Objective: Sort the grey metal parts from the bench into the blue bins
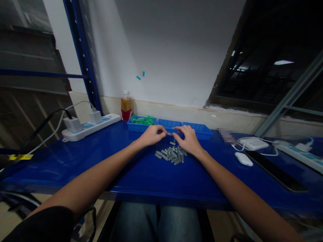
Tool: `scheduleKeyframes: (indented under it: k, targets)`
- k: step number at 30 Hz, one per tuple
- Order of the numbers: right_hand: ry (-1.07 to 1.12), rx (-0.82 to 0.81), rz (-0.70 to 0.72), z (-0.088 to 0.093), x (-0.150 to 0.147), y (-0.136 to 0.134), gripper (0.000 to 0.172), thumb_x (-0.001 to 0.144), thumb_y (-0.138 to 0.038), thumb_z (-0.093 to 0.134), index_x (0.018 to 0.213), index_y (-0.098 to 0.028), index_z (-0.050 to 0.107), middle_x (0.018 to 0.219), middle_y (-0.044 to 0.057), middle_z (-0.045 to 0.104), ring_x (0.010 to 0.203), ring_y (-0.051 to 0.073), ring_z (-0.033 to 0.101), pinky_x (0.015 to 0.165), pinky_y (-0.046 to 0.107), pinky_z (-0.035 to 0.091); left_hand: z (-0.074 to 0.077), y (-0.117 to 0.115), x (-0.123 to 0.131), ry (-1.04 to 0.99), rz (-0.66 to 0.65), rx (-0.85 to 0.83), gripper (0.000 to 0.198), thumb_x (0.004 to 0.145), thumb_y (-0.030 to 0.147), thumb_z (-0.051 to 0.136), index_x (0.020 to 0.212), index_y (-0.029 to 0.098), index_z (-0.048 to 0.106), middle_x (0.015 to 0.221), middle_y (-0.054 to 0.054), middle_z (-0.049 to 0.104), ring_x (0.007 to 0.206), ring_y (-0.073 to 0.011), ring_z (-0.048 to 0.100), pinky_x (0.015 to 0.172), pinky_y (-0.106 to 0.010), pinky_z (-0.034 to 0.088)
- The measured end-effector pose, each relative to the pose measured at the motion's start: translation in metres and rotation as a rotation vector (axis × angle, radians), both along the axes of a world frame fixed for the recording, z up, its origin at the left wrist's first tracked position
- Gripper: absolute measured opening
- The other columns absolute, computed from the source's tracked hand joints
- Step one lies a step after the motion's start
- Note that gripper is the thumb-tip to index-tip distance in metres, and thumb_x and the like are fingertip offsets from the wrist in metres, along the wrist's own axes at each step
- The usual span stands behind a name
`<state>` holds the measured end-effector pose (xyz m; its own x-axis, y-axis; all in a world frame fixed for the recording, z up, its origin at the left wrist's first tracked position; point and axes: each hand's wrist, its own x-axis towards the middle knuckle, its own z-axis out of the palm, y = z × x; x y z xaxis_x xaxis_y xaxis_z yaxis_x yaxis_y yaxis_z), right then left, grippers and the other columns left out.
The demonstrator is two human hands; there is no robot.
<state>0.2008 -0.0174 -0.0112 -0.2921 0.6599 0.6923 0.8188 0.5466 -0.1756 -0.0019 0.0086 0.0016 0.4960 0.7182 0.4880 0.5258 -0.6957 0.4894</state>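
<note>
My left hand (152, 134) and my right hand (188, 139) meet above a blue table (126, 168), fingers curled in a pinch. Between their fingertips sits a small grey metal cylinder (169, 134), held from both ends. Just below the hands lies a pile of several similar small grey metal cylinders (171, 155) on the table. Behind the hands stands a low blue tray (196, 129) with compartments; its left compartment holds green plastic bags (142, 119).
A drink bottle (126, 105) stands at the wall behind the tray. A white power strip (91, 126) with plugged adapters lies at the left. At the right are a white charger (253, 144), a white oval device (243, 159), a dark phone (276, 171) and another power strip (301, 153).
</note>
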Motion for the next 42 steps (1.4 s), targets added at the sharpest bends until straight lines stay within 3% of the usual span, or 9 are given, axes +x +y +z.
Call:
scheduleKeyframes:
  k: [7,12,17,23,27,32,37,40,42]
  targets:
    - [-0.070,-0.033,0.112,0.004,-0.014,-0.011,0.016,0.089,-0.031,0.049,0.092,-0.019,0.058,0.089,0.007,0.061,0.087,0.021,0.053,0.076,0.033,0.036,-0.002,0.001,0.002,-0.063,-0.086,-0.104,0.026,0.085,0.029,0.046,0.080,0.013,0.065,0.079,-0.005,0.067,0.074,-0.0159,0.060,0.071,-0.028,0.046]
    - [-0.036,-0.077,0.119,0.002,-0.011,-0.005,0.021,0.093,-0.029,0.041,0.086,-0.019,0.059,0.086,0.007,0.062,0.085,0.019,0.054,0.077,0.032,0.037,-0.001,-0.007,0.000,0.055,-0.162,0.120,0.027,0.084,0.030,0.053,0.106,0.015,0.058,0.090,-0.006,0.065,0.080,-0.0167,0.060,0.074,-0.029,0.046]
    - [-0.058,-0.109,0.100,0.001,-0.012,-0.004,0.033,0.095,-0.029,0.034,0.077,-0.018,0.059,0.077,0.006,0.062,0.081,0.019,0.055,0.074,0.031,0.037,0.000,-0.010,0.001,0.114,-0.128,0.236,0.019,0.089,0.028,0.048,0.100,0.016,0.058,0.088,-0.006,0.065,0.080,-0.0169,0.060,0.073,-0.029,0.045]
    - [0.071,-0.073,0.157,0.004,-0.013,-0.010,0.022,0.087,-0.033,0.052,0.104,-0.018,0.055,0.079,0.003,0.060,0.077,0.018,0.055,0.072,0.029,0.039,0.002,-0.010,0.002,0.148,-0.060,0.214,0.027,0.094,0.029,0.038,0.095,0.015,0.061,0.090,-0.007,0.067,0.080,-0.0171,0.061,0.072,-0.028,0.045]
    - [0.024,-0.053,0.157,0.006,-0.014,-0.012,0.014,0.089,-0.029,0.048,0.093,-0.019,0.057,0.082,0.004,0.059,0.079,0.018,0.055,0.075,0.031,0.039,0.004,-0.012,0.001,0.182,-0.056,0.199,0.032,0.095,0.031,0.034,0.089,0.015,0.061,0.081,-0.006,0.066,0.073,-0.0160,0.062,0.069,-0.027,0.044]
    - [0.044,-0.079,0.132,0.005,-0.015,-0.012,0.019,0.091,-0.027,0.042,0.082,-0.019,0.056,0.082,0.006,0.058,0.080,0.018,0.054,0.075,0.030,0.039,0.002,-0.014,0.001,0.072,-0.124,0.180,0.027,0.091,0.029,0.045,0.114,0.015,0.050,0.094,-0.007,0.066,0.082,-0.0169,0.062,0.073,-0.028,0.046]
    - [0.096,-0.098,0.156,0.004,-0.016,-0.011,0.028,0.094,-0.027,0.033,0.076,-0.019,0.053,0.077,0.005,0.057,0.076,0.017,0.054,0.072,0.029,0.039,0.001,-0.014,0.001,0.081,-0.107,0.235,0.019,0.090,0.026,0.047,0.102,0.016,0.055,0.093,-0.007,0.064,0.082,-0.0171,0.060,0.074,-0.029,0.046]
    - [0.131,-0.110,0.175,0.003,-0.017,-0.012,0.017,0.091,-0.031,0.042,0.088,-0.019,0.055,0.076,0.003,0.057,0.074,0.017,0.054,0.070,0.029,0.040,0.003,-0.014,0.001,0.089,-0.050,0.258,0.021,0.092,0.029,0.042,0.100,0.016,0.057,0.095,-0.007,0.065,0.086,-0.0179,0.060,0.076,-0.030,0.045]
    - [0.156,-0.104,0.196,0.002,-0.017,-0.013,0.020,0.087,-0.032,0.051,0.101,-0.019,0.053,0.078,0.002,0.056,0.074,0.018,0.055,0.070,0.029,0.041,0.004,-0.014,0.001,0.107,-0.026,0.266,0.024,0.094,0.030,0.039,0.098,0.016,0.058,0.095,-0.007,0.065,0.087,-0.0182,0.060,0.077,-0.029,0.045]
